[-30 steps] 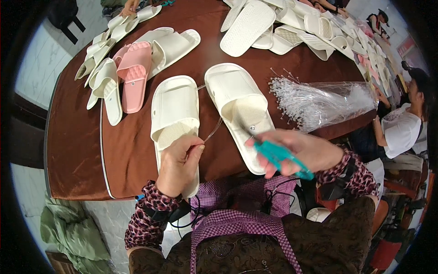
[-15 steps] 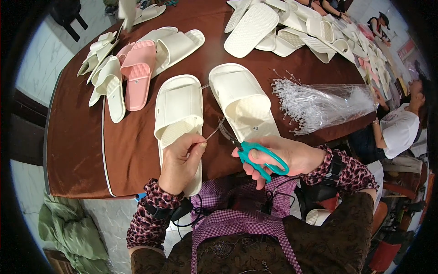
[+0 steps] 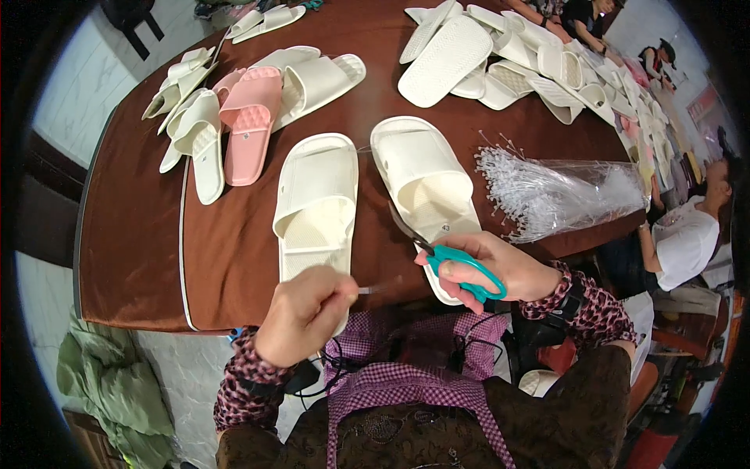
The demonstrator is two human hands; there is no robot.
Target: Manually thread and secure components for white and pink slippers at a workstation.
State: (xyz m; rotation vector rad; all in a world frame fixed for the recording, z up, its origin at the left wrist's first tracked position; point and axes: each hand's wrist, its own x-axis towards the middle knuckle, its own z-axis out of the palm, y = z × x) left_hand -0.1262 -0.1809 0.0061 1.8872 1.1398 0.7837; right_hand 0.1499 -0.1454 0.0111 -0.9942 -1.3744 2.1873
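Note:
Two cream slide slippers lie side by side in front of me, a left one (image 3: 319,176) and a right one (image 3: 422,164). A thin clear plastic tie (image 3: 364,149) spans the gap between their toe ends. My left hand (image 3: 306,314) is over the heel of the left slipper, its fingers pinched on a thin clear plastic strip (image 3: 365,290). In my right hand (image 3: 508,266) are teal-handled scissors (image 3: 466,264), held above the right slipper's heel with the blades pointing up and left. The scissors' handles are close together.
A bundle of white plastic ties (image 3: 539,191) in a clear bag lies to the right. Cream slippers (image 3: 305,86) and a pink slipper (image 3: 250,125) rest at left on the brown cloth (image 3: 226,258). More slippers (image 3: 449,62) are piled far right. Other people sit along the right.
My left hand has drawn down toward me with the strip, away from the scissors. The scissors have moved slightly right and down, and their handles have come together.

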